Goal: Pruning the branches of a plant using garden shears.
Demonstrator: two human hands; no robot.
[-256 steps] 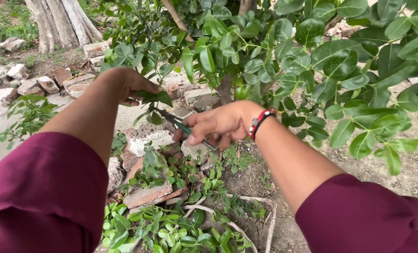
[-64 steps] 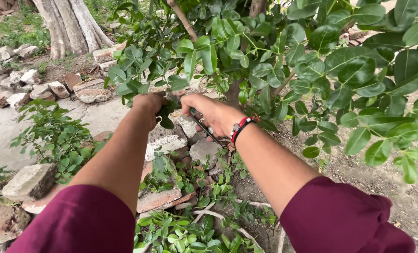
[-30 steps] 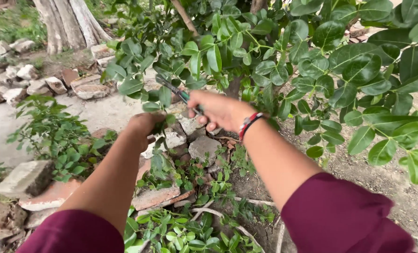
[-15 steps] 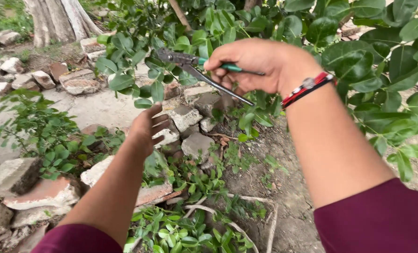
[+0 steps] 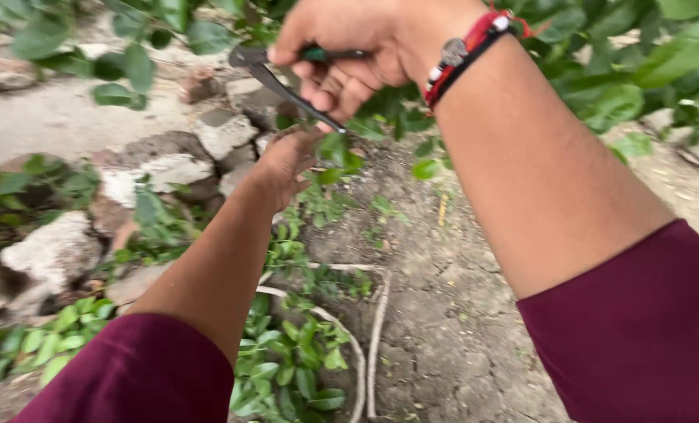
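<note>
My right hand [image 5: 357, 47] is raised near the top of the view, closed around green-handled pruning shears [image 5: 275, 74] whose dark blades point left and down. A red beaded band sits on that wrist. Below the shears, my left hand [image 5: 287, 157] reaches forward and low toward small leafy sprigs [image 5: 338, 149]; its fingers are foreshortened and partly hidden, so I cannot see whether it holds a sprig. Both arms wear maroon sleeves. Leaves of the shrub [image 5: 639, 70] hang at the upper right, behind my right forearm.
Broken bricks and stones [image 5: 161, 164] lie on the left among low weeds [image 5: 287, 368]. Bare soil [image 5: 459, 313] spreads in the middle, with thin curved dry sticks [image 5: 373, 337] on it. More shrub leaves [image 5: 122, 63] hang at the upper left.
The view has tilted downward and closer to the ground. My right hand with the shears has risen to the top; my left hand has dropped lower, away from the foliage toward the ground plants.
</note>
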